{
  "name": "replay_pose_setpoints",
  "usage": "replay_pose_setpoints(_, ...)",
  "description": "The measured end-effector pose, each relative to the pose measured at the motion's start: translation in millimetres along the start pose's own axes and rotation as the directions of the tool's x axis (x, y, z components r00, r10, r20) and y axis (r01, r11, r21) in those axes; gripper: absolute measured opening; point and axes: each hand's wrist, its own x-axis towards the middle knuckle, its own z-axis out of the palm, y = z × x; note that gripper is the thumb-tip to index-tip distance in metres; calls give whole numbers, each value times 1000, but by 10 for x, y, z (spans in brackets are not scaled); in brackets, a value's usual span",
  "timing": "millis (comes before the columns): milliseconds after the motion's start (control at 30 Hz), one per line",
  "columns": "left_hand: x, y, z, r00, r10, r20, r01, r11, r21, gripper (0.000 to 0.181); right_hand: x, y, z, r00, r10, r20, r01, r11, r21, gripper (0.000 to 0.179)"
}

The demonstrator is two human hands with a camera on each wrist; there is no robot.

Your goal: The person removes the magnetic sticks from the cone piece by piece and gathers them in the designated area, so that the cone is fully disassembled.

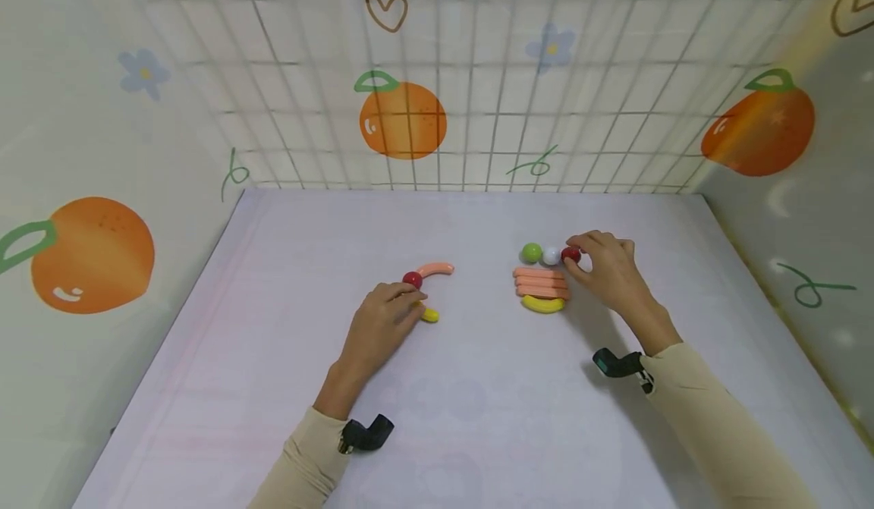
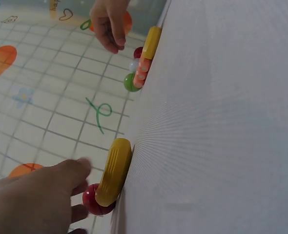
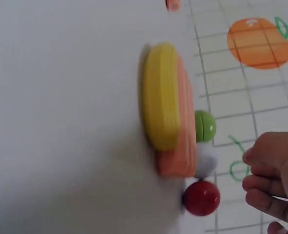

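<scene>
Right hand hovering near red ball beyond pink stack, grasping nothing; left hand hovering well left of stack, fingers holding nothing.

Wears plain, light-beige long sleeves, gathered in soft creases on the left side. Carries at each cuff a small black wrist camera, angular and bent like an elbow, with a teal-tinted end face visible on the right one and a silvery fitting close to the sleeve. Leaves both hands bare past the cuffs.
</scene>
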Motion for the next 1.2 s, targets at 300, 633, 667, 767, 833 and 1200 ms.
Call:
replay_pose_setpoints(300,-3,-17,-22,967,-249,56,245,967,76,48,-132,-414,55,968,-242,-71,246,968,53,23)
replay_pose_setpoints(633,-8,26,-10,985,-163,48,157,981,110,35,-176,-888,199,915,-389,-103,399,911,104,18)
replay_pose_setpoints(667,-6,32,-7,987,-152,45,147,984,104,36,-182,-935,210,916,-391,-86,398,911,108,19)
replay_pose_setpoints(767,-10,36,3,992,-116,44,112,989,92,37,-192,-1069,266,920,-389,-39,391,913,121,20)
replay_pose_setpoints(833,-16,33,7,994,-99,49,94,991,94,38,-192,-1160,318,921,-390,-11,388,914,120,21)
replay_pose_setpoints(1200,-9,56,-27,998,-58,-5,58,997,51,34,-142,-1559,614,901,-425,88,416,903,109,22)
